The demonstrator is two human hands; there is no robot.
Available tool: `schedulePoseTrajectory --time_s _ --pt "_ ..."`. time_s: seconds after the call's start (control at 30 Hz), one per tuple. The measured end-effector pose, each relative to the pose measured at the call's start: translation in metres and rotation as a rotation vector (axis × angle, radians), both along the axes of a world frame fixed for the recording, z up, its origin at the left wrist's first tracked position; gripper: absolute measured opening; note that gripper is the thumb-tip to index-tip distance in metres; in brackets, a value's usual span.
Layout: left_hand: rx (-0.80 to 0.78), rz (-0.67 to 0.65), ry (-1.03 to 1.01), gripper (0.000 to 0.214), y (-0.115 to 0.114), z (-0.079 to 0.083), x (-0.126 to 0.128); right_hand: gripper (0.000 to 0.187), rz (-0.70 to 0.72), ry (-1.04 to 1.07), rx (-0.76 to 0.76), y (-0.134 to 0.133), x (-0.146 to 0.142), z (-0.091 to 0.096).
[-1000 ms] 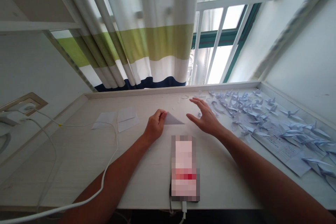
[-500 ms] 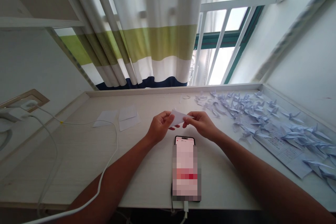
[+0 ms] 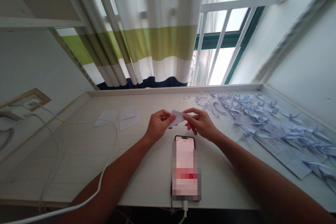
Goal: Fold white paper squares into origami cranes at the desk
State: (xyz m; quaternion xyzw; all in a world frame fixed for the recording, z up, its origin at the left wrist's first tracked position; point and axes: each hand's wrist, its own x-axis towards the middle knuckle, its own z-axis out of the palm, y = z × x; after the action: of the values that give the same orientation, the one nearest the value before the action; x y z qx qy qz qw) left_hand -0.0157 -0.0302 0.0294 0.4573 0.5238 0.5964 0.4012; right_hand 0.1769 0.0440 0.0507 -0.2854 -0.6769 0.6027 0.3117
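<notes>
Between my two hands is a small folded piece of white paper (image 3: pixel 176 118), held just above the desk. My left hand (image 3: pixel 159 124) pinches its left end, thumb on top. On the paper's right end, my right hand (image 3: pixel 200 121) has its thumb and index finger closed, with the other fingers curled below. Right below the hands a phone (image 3: pixel 185 168) lies face up with its screen lit and a cable plugged into its lower end. The underside of the paper is hidden.
Many folded paper cranes (image 3: pixel 252 106) cover the right side of the desk, some on a printed sheet (image 3: pixel 285 154). Flat white paper pieces (image 3: pixel 128 117) lie to the left. A white charging cable (image 3: pixel 115 147) loops over my left forearm from the wall socket (image 3: pixel 31 101).
My right hand has shifted its grip on the paper; its thumb and index finger now sit further over the right end. The left hand holds nearly the same place.
</notes>
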Motion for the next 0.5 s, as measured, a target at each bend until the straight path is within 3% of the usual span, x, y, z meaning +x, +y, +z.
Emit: schedulePoseTrajectory --time_s 0.23,0.4,0.5 --pt "0.044 0.027 -0.011 0.033 -0.001 0.004 0.005 0.038 0.012 0.104 -0.140 0.001 -0.004 0.001" --pt "0.076 0.032 0.047 0.035 -0.004 0.008 0.006 0.044 0.036 0.120 -0.094 0.004 -0.003 -0.005" --pt "0.056 -0.057 0.012 0.039 -0.006 0.011 0.005 0.048 0.094 0.123 -0.077 0.004 -0.001 -0.002"
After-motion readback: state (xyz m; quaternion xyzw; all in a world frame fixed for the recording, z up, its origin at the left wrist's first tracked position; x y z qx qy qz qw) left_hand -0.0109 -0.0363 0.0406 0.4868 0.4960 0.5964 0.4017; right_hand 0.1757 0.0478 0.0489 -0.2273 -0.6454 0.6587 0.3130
